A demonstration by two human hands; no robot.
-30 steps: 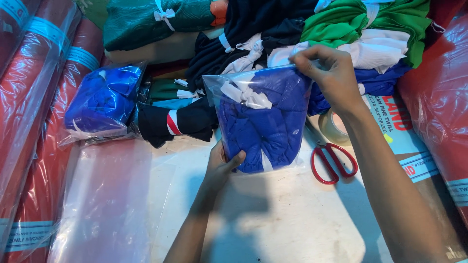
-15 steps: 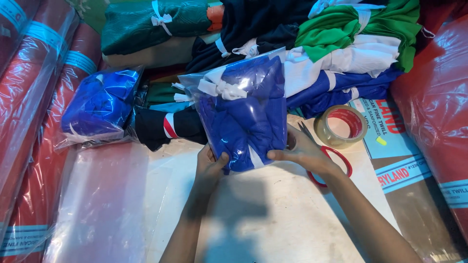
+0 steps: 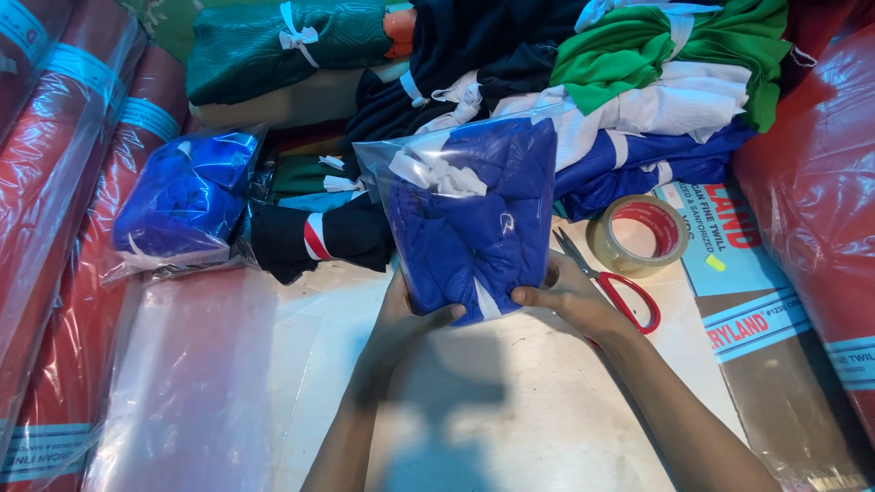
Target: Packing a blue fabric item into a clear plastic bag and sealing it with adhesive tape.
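Both hands gripped the lower end of a clear plastic bag stuffed with folded blue cloth [image 3: 474, 219], held upright above the pale table [image 3: 510, 419]: the left hand [image 3: 406, 319] and right hand [image 3: 565, 296] had fingers clamped on its bottom corners. Red-handled scissors [image 3: 620, 287] and a roll of clear tape [image 3: 638, 235] lay just right of it, and a second bagged blue bundle [image 3: 182, 205] sat well apart at the left.

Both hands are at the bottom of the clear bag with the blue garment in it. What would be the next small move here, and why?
Probably press the blue garment down and fold over the bag's open top. The left hand and right hand grip the bag's lower end, the cloth and its white tie sit fully inside, and the mouth looks unsealed. The tape roll and scissors lie beside the right hand.
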